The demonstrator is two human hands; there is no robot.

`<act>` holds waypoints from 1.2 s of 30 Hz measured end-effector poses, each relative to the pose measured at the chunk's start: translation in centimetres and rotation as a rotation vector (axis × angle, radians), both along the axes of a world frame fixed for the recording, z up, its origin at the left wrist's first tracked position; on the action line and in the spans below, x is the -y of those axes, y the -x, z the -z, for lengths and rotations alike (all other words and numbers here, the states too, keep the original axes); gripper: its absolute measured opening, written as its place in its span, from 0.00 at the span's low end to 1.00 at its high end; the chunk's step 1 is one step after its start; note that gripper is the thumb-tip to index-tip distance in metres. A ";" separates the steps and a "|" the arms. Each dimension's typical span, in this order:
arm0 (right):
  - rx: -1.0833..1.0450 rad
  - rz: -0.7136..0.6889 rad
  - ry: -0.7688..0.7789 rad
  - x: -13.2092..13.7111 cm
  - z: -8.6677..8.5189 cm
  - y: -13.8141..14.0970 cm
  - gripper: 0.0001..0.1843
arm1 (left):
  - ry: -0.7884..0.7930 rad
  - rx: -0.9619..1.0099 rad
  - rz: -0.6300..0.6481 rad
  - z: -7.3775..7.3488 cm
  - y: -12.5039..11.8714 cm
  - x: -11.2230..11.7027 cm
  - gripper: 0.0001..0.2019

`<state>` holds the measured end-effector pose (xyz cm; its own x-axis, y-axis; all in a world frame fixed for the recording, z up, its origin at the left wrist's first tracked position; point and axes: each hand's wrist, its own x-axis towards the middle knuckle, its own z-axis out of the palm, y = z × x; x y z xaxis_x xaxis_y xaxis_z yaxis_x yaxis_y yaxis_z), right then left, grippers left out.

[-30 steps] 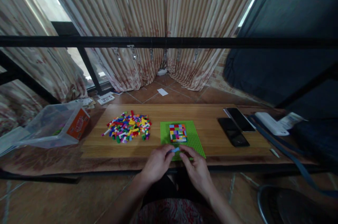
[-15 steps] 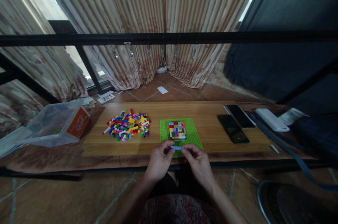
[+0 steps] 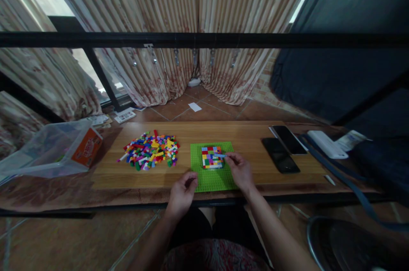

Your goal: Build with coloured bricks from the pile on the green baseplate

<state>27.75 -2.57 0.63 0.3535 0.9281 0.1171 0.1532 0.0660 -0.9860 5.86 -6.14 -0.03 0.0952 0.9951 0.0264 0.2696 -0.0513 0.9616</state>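
Note:
My right hand (image 3: pixel 240 170) pinches a light blue toy brick (image 3: pixel 219 155) by its right end. The brick is held over a square block of many-coloured bricks (image 3: pixel 209 162); whether it touches them I cannot tell. That block sits on a green studded baseplate (image 3: pixel 214 181), a little above its middle. By the baseplate's lower left corner, my left hand (image 3: pixel 182 192) is loosely closed, thumb near the curled fingers, and I see nothing in it. A heap of loose bricks (image 3: pixel 151 151) in many colours lies on the wooden board to the left.
The wooden board (image 3: pixel 246 134) carries two dark phones (image 3: pixel 281 155) at its right. A clear plastic box (image 3: pixel 54 151) with an orange label stands left of the board. Further right lie a white device (image 3: pixel 326 144) and a blue strap (image 3: pixel 358 194). A black rail (image 3: pixel 204 40) crosses behind.
My hands have parted. The right one has carried the light blue brick up and forward over the coloured block, while the left one has let go and moved left. The view has shifted slightly.

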 end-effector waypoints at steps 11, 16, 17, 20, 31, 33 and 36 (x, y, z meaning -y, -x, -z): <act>0.155 -0.063 0.014 -1.7 1.4 -1.0 0.12 | 0.030 0.031 0.017 0.2 0.3 -0.4 0.09; 0.130 -0.041 0.020 -1.9 1.7 -0.9 0.13 | 0.034 0.027 0.024 0.0 0.2 -0.4 0.08; 0.118 -0.033 0.021 -2.0 1.8 -0.8 0.13 | 0.036 0.028 0.027 -0.1 0.2 -0.4 0.08; 0.083 -0.015 0.032 -2.0 2.1 -0.6 0.14 | 0.040 0.027 0.031 -0.2 0.2 -0.4 0.08; 0.005 0.027 0.025 -1.6 1.9 -1.0 0.16 | -0.195 -0.281 0.036 -3.5 -2.6 -2.1 0.10; -0.031 0.055 0.017 -1.6 1.9 -1.1 0.17 | -0.290 -0.377 0.057 -4.6 -4.1 -3.5 0.11; -0.054 0.075 0.006 -1.5 2.0 -1.2 0.17 | -0.368 -0.530 0.058 -5.0 -5.8 -5.5 0.10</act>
